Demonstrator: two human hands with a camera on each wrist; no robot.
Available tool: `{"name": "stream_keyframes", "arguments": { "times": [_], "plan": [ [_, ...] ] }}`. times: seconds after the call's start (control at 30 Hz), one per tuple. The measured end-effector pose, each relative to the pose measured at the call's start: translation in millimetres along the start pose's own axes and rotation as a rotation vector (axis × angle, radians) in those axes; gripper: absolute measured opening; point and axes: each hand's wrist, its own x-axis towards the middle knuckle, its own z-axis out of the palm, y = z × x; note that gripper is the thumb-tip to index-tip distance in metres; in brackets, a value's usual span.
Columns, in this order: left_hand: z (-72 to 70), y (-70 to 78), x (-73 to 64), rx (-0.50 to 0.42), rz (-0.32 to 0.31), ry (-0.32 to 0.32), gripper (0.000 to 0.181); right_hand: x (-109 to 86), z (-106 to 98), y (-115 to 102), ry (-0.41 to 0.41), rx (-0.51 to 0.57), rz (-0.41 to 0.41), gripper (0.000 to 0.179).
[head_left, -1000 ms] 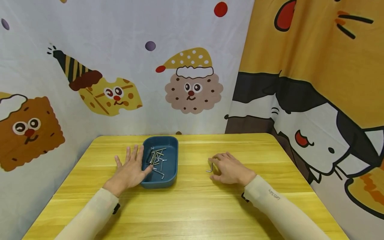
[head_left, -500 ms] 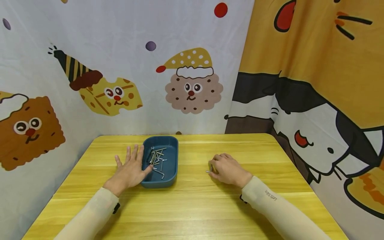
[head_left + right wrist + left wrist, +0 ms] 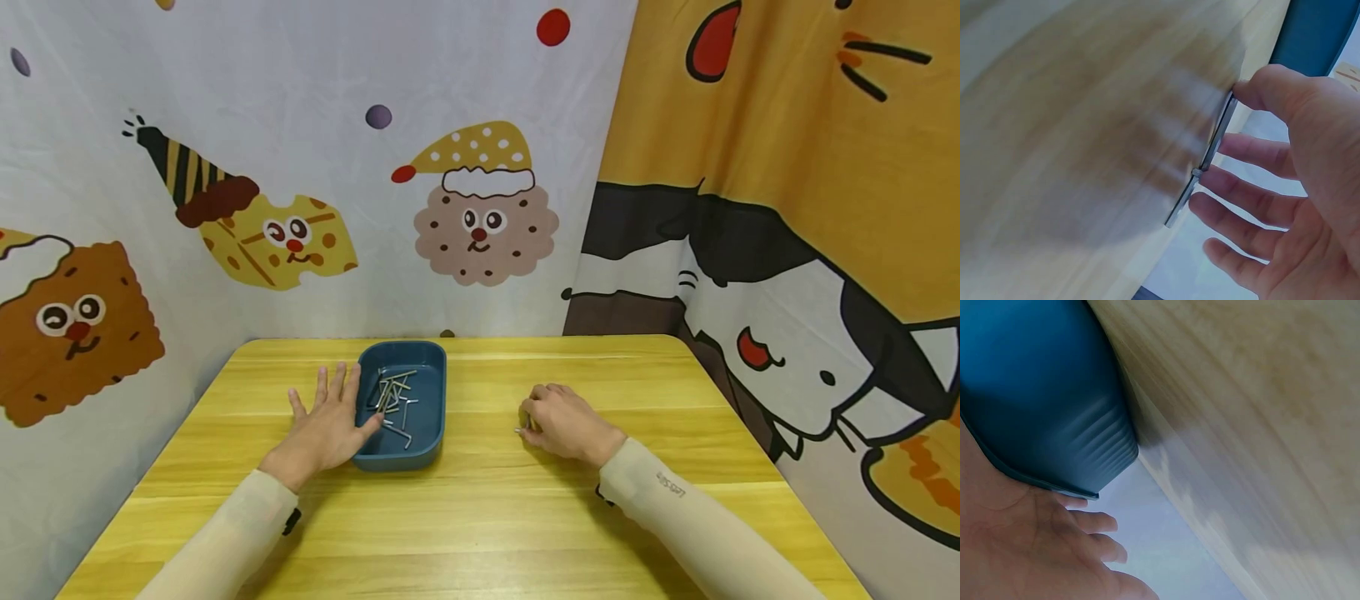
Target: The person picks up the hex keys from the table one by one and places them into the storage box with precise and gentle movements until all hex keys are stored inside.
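My left hand (image 3: 322, 433) has its fingers spread against the left side of a blue plastic tray (image 3: 437, 417), the thumb over the rim. In the left wrist view, the palm (image 3: 1029, 544) touches the outside of the tray wall (image 3: 1047, 394). Inside lie several L-shaped metal hex keys (image 3: 393, 392) in a loose heap. Right of the tray, my right hand (image 3: 570, 423) is low at the tabletop with curled fingers. The right wrist view shows its thumb and fingertips pinching a silver hex key (image 3: 1213, 140) close to the wood. Part of the key is hidden in the head view.
The wooden table (image 3: 465, 533) has rounded far corners. Behind it hangs a white curtain (image 3: 300, 83) with cartoon prints, and a yellow one (image 3: 787, 125) at the right. The tray stands near the far edge.
The right hand's fingers have curled in around the hex key, and the hand has shifted slightly left. Less of the key shows now. The left hand and tray have stayed put.
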Motion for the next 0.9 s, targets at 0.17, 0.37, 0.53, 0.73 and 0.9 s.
{"name": "stream_keyframes", "arguments": {
  "times": [0.17,0.37,0.53,0.73,0.9],
  "plan": [
    [0.2,-0.3,0.9,0.003,0.000,0.002,0.104,4.2,-0.8,1.3,0.026,0.000,-0.017,0.015],
    [0.9,-1.0,0.7,0.003,0.000,0.000,0.105,5.5,-0.5,3.1,0.039,-0.007,-0.035,0.016],
    [0.9,-0.8,0.4,0.003,0.001,0.006,0.104,4.6,-1.9,3.3,0.056,0.000,-0.046,0.017],
    [0.7,-0.2,0.2,0.002,0.003,0.008,0.104,3.6,-2.5,4.1,0.058,0.012,-0.055,0.016],
    [0.9,-0.2,0.0,0.002,0.001,0.007,0.104,3.7,-1.3,4.2,0.065,0.024,-0.070,0.015]
  ]
}}
